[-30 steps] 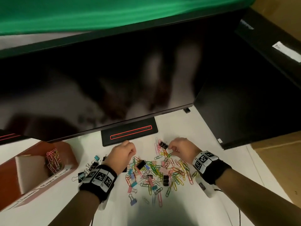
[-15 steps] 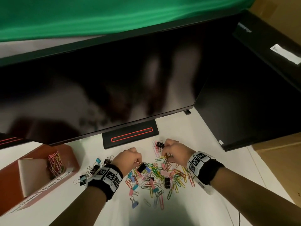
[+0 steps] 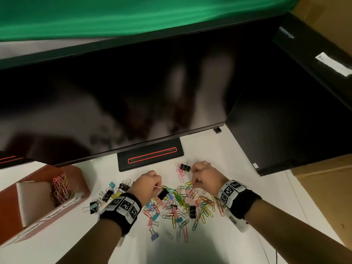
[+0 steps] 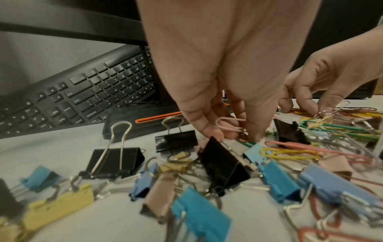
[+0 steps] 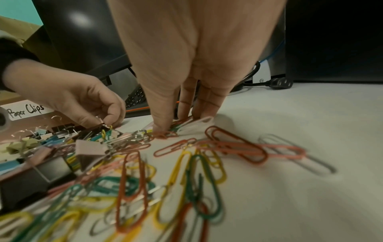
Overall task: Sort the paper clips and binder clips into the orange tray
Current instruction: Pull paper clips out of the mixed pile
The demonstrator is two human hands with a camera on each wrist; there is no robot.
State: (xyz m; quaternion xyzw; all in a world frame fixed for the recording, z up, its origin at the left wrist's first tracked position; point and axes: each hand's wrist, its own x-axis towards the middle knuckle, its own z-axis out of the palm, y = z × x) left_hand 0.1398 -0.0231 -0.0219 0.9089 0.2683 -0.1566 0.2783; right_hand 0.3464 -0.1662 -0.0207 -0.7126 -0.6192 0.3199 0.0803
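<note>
desk: white desk (image 3: 247,187), black monitor (image 3: 133,92) along the far edge, its stand base (image 3: 150,158) just behind the pile.
pile: mixed paper clips (image 3: 200,202) and binder clips (image 3: 106,195) spread mid-desk, near the front edge; clips overlap, several look interlinked.
orange tray (image 3: 80,180): toward the left edge, well apart from the pile; far compartment holds paper clips, front label reads "Paper Clips" from the right wrist view.
left hand (image 3: 148,184): fingers curled, pinching a pink paper clip (image 4: 228,125) just above a black binder clip (image 4: 223,165).
right hand (image 3: 205,175): fingertips (image 5: 163,129) down into the paper clips at the far side of the pile, closing on a few; how many it has, cannot tell.
step: judged early, most of the pile unsorted.
risk 1: linked clips lift as a chain, drag neighbours, drop between pile and tray.
risk 2: binder clip handle snags a paper clip, lands in the wrong compartment.
risk 3: thin pinch slips mid-carry.
</note>
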